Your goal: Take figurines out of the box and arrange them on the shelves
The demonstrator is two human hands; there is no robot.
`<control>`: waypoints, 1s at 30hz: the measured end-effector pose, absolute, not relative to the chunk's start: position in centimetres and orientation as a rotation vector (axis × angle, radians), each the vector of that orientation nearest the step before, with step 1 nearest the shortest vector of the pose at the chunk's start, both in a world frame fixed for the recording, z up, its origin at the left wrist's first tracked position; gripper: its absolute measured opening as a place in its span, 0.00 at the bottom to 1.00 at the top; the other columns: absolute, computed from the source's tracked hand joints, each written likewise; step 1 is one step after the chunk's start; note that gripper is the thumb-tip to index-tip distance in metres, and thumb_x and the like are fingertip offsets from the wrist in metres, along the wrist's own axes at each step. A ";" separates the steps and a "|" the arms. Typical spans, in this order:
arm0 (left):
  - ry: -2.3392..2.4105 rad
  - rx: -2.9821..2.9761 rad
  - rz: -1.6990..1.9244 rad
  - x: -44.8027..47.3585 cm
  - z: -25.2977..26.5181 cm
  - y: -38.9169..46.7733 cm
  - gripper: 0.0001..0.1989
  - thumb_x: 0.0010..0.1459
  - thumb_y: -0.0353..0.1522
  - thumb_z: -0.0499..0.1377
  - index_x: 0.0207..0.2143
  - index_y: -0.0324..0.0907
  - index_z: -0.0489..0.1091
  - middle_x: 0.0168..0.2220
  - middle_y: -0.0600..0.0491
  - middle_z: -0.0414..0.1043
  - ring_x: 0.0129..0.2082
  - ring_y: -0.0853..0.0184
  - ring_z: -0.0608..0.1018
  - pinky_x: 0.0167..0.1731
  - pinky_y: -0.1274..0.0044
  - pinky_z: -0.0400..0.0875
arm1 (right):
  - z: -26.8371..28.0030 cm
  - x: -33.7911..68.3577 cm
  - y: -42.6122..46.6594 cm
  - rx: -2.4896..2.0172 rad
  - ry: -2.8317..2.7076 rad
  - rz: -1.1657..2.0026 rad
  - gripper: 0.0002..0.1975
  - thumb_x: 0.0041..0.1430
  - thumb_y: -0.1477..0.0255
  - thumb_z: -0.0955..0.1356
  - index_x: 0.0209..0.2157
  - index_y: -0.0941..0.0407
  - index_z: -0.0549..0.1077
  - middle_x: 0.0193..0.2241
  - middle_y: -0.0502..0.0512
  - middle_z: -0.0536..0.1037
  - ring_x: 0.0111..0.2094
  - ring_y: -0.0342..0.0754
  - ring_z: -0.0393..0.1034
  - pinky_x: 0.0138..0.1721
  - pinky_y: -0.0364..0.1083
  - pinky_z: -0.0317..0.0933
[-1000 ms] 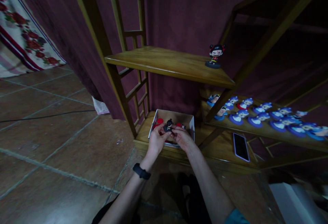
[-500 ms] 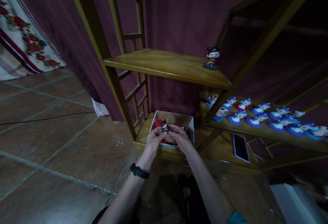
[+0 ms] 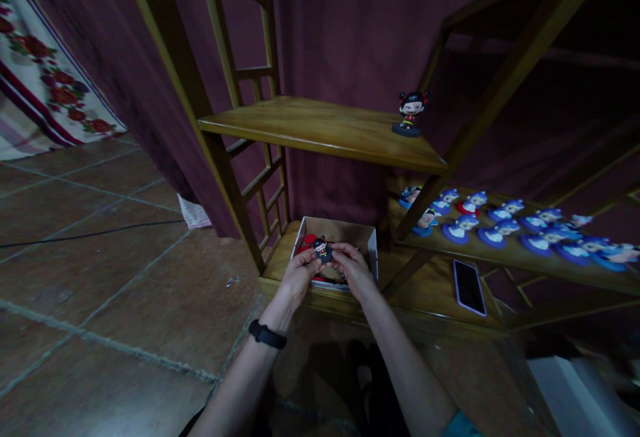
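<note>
Between my two hands is a small black-haired figurine [image 3: 321,247] on a dark round base. My left hand [image 3: 302,273] pinches the base from the left, with a dark band on the wrist. My right hand [image 3: 353,265] grips the base from the right side. Both hands hover over an open cardboard box [image 3: 345,229] on the bottom shelf; red and dark items show inside, partly hidden by my hands. A similar figurine [image 3: 411,109] stands upright on the right end of the wooden shelf [image 3: 310,123] above.
To the right, a lower shelf carries several blue-and-white figurines [image 3: 495,231]. Below them lies a phone [image 3: 469,287] with a dark screen. A slanted wooden post [image 3: 425,203] divides the shelving. A cable [image 3: 100,231] crosses the tiled floor at left.
The figurine in my hands is turned slightly and its base shows more. My right fingers have shifted a little on it. The view has moved slightly.
</note>
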State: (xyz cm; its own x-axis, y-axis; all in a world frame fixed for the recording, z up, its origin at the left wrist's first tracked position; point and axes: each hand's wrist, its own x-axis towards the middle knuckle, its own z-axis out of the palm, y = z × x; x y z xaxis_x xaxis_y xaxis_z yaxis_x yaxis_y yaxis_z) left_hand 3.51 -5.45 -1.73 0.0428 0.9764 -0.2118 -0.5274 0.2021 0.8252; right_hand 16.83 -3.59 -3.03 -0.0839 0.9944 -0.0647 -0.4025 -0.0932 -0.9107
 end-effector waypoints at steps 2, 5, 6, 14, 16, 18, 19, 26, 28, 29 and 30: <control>0.898 0.574 1.289 3.4 -1.8 -5.3 0.11 0.43 0.22 0.62 0.33 0.35 0.73 0.34 0.47 0.75 0.29 0.70 0.76 0.32 0.79 0.71 | -3.0 16.9 -3.6 -0.919 -0.901 1.480 0.14 0.40 0.66 0.72 0.31 0.55 0.73 0.34 0.51 0.74 0.30 0.43 0.68 0.31 0.43 0.65; 0.893 0.510 1.283 3.0 -2.1 -5.1 0.07 0.46 0.21 0.60 0.31 0.34 0.72 0.33 0.46 0.75 0.28 0.70 0.76 0.32 0.78 0.72 | -2.8 16.9 -3.6 -0.918 -0.908 1.489 0.15 0.40 0.65 0.72 0.33 0.55 0.73 0.33 0.51 0.74 0.30 0.43 0.68 0.32 0.44 0.65; 0.896 0.498 1.282 2.9 -2.3 -5.1 0.06 0.47 0.20 0.60 0.29 0.34 0.71 0.32 0.47 0.75 0.27 0.70 0.76 0.31 0.78 0.73 | -2.7 16.8 -3.7 -0.914 -0.915 1.497 0.16 0.40 0.65 0.72 0.33 0.55 0.72 0.33 0.51 0.74 0.30 0.42 0.68 0.32 0.43 0.65; 0.945 0.457 1.263 2.4 -2.5 -4.9 0.04 0.48 0.21 0.58 0.27 0.35 0.68 0.25 0.50 0.74 0.21 0.73 0.74 0.25 0.81 0.73 | -2.0 16.4 -4.3 -0.899 -0.949 1.546 0.17 0.40 0.66 0.73 0.35 0.56 0.73 0.32 0.51 0.74 0.29 0.41 0.69 0.32 0.42 0.65; 0.957 0.437 1.273 2.4 -2.4 -5.0 0.05 0.48 0.21 0.59 0.25 0.36 0.67 0.25 0.51 0.74 0.21 0.73 0.75 0.25 0.80 0.74 | -2.1 16.4 -4.3 -0.921 -0.957 1.542 0.17 0.41 0.65 0.72 0.36 0.55 0.73 0.31 0.51 0.74 0.27 0.40 0.68 0.30 0.41 0.65; 0.955 0.414 1.291 2.4 -2.4 -5.0 0.06 0.47 0.20 0.59 0.24 0.36 0.66 0.25 0.51 0.74 0.22 0.71 0.76 0.25 0.79 0.74 | -2.2 16.5 -4.3 -0.941 -0.961 1.545 0.17 0.42 0.65 0.72 0.37 0.55 0.73 0.29 0.50 0.74 0.25 0.39 0.67 0.29 0.41 0.64; 0.951 0.399 1.303 2.4 -2.4 -5.0 0.06 0.47 0.20 0.60 0.24 0.37 0.66 0.25 0.51 0.74 0.22 0.71 0.76 0.26 0.78 0.74 | -2.3 16.5 -4.3 -0.946 -0.960 1.552 0.18 0.42 0.65 0.72 0.37 0.55 0.73 0.28 0.49 0.74 0.25 0.39 0.67 0.29 0.41 0.64; 0.957 0.365 1.355 2.4 -2.4 -4.9 0.07 0.45 0.19 0.61 0.27 0.35 0.69 0.24 0.51 0.73 0.23 0.70 0.76 0.29 0.77 0.75 | -2.8 16.2 -4.2 -0.968 -0.973 1.561 0.20 0.41 0.65 0.72 0.39 0.55 0.73 0.29 0.49 0.75 0.23 0.38 0.67 0.29 0.42 0.65; 0.956 0.378 1.362 2.4 -2.4 -4.9 0.07 0.45 0.19 0.60 0.28 0.35 0.70 0.26 0.51 0.74 0.24 0.70 0.77 0.29 0.77 0.75 | -3.0 16.1 -4.2 -0.972 -0.985 1.552 0.19 0.42 0.64 0.72 0.38 0.55 0.73 0.27 0.49 0.75 0.22 0.38 0.66 0.29 0.42 0.65; 0.955 0.389 1.357 2.4 -2.3 -5.0 0.07 0.45 0.19 0.60 0.28 0.36 0.70 0.26 0.50 0.74 0.24 0.70 0.77 0.29 0.77 0.75 | -3.1 16.1 -4.1 -0.973 -0.989 1.550 0.19 0.42 0.64 0.72 0.39 0.55 0.73 0.26 0.49 0.75 0.23 0.38 0.66 0.29 0.41 0.65; 0.953 0.400 1.347 2.4 -2.4 -5.0 0.07 0.45 0.20 0.61 0.29 0.35 0.70 0.26 0.50 0.74 0.24 0.70 0.77 0.29 0.77 0.75 | -3.1 16.1 -4.1 -0.975 -0.990 1.546 0.19 0.43 0.64 0.72 0.39 0.55 0.73 0.26 0.49 0.74 0.23 0.39 0.67 0.29 0.41 0.65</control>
State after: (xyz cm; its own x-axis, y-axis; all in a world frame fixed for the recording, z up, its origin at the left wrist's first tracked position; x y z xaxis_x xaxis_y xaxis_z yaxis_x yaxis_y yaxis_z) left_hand 2.41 -4.98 -2.36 -0.0645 0.9360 -0.3461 -0.6378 0.2281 0.7356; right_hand 16.09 -4.07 -3.12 -0.1597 0.9819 -0.1020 -0.3179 -0.1489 -0.9364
